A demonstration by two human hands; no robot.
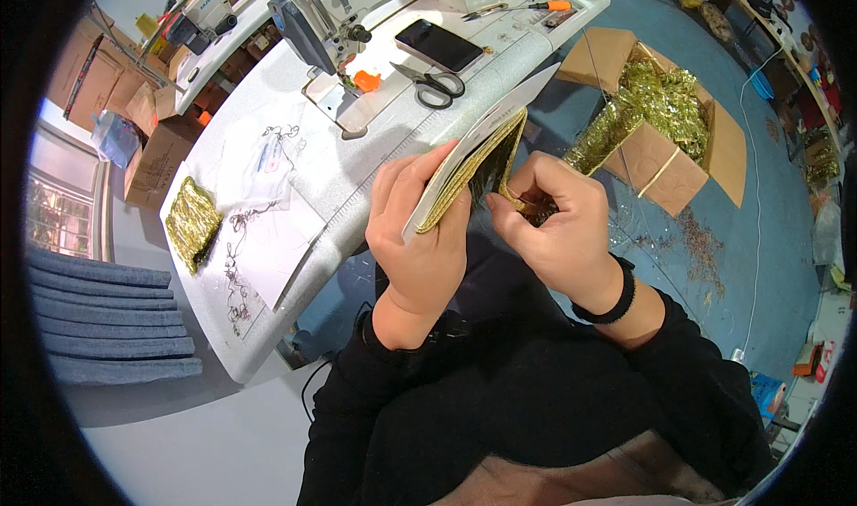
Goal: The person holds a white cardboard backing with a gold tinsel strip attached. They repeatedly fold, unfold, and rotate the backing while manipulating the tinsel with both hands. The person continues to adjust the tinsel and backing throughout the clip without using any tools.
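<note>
My left hand [418,238] is closed round a white card [489,129] and a folded stack of gold glittery fabric [460,174] lying against it. The card stands tilted, its upper end leaning away to the right. My right hand [564,216] is closed, pinching the near-right edge of the gold fabric between thumb and fingers and holding that layer apart from the stack. A dark gap shows between the lifted layer and the rest. Both hands are in the air just off the table's right edge, above my lap.
A sewing machine [308,24] stands on the white table [335,185], with scissors [434,87], a phone [439,45] and a screwdriver [546,6]. At left lie a gold bundle [192,224] and paper sheets [287,238]. On the floor at right, a cardboard box [728,153] holds gold material [661,104].
</note>
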